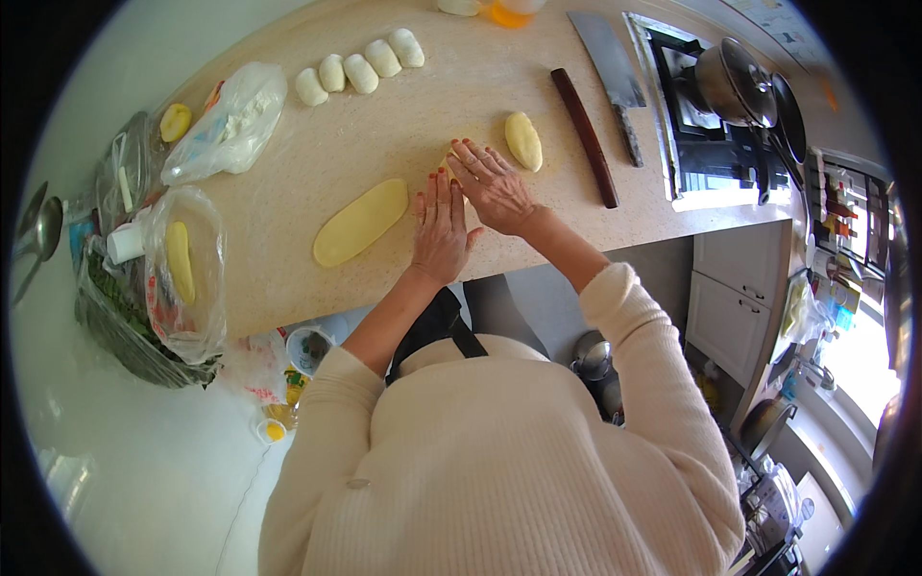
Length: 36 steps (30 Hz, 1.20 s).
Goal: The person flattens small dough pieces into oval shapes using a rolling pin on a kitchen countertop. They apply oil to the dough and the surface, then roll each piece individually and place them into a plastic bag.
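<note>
My left hand (439, 237) lies flat, fingers straight, on the pale countertop. Beside it, my right hand (493, 189) rests palm down, its fingertips just beyond the left ones. A little yellowish dough (447, 158) shows at the fingertips; most of that piece is hidden under my hands. Left of my left hand is a flattened oval of yellow dough (361, 223). A plump yellow dough piece (524, 141) sits just right of my right hand. Farther right lies a dark wooden rolling pin (585, 138). Several white dough pieces (361, 73) stand in a row at the back left.
A cleaver (609, 68) lies beside the gas stove (709, 155), which carries a lidded pot (735, 83). At left are a plastic bag of white powder (241, 122), a cut yellow piece (176, 122), a clear bag (205, 245) and bagged leafy greens (122, 317).
</note>
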Motion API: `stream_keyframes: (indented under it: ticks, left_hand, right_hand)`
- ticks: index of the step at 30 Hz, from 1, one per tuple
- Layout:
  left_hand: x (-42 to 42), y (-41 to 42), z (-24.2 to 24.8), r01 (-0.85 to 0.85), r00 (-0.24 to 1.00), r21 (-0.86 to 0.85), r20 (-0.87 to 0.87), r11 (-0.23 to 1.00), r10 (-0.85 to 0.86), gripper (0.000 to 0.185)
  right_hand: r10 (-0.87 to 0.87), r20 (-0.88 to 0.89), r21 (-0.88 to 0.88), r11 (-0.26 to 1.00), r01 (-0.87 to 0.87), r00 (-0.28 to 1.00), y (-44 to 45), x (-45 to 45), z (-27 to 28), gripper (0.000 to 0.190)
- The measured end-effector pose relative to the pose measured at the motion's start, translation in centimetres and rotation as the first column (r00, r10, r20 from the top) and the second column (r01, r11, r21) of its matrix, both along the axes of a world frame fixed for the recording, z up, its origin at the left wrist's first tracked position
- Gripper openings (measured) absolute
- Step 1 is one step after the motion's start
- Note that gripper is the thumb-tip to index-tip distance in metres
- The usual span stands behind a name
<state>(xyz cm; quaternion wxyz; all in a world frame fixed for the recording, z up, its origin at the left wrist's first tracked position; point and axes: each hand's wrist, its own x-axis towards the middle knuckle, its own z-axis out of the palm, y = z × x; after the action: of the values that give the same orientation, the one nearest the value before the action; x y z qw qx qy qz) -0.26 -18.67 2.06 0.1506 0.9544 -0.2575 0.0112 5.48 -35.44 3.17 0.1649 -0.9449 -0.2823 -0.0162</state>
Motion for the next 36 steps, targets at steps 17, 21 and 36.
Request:
stream_keyframes:
  ticks: [17,21,36]
  left_hand:
    - [-3.8,14.1,-0.4,-0.481,0.837,-0.359,0.084,0.799,0.542,0.053]
    - [-4.0,18.1,-2.0,-0.711,0.682,-0.344,-0.127,0.613,0.720,0.050]
    - [-2.0,17.8,-2.7,-0.651,0.722,-0.628,-0.339,0.426,0.603,0.015]
  right_hand:
    - [-0.213,-0.372,0.251,0.914,0.319,0.903,6.8,1.3,1.2,0.043]
    - [-0.348,-0.388,0.117,0.900,0.420,0.854,11.2,0.7,-0.4,0.041]
    - [-0.411,-0.652,0.377,0.553,0.743,0.637,14.5,0.3,-2.2,0.024]
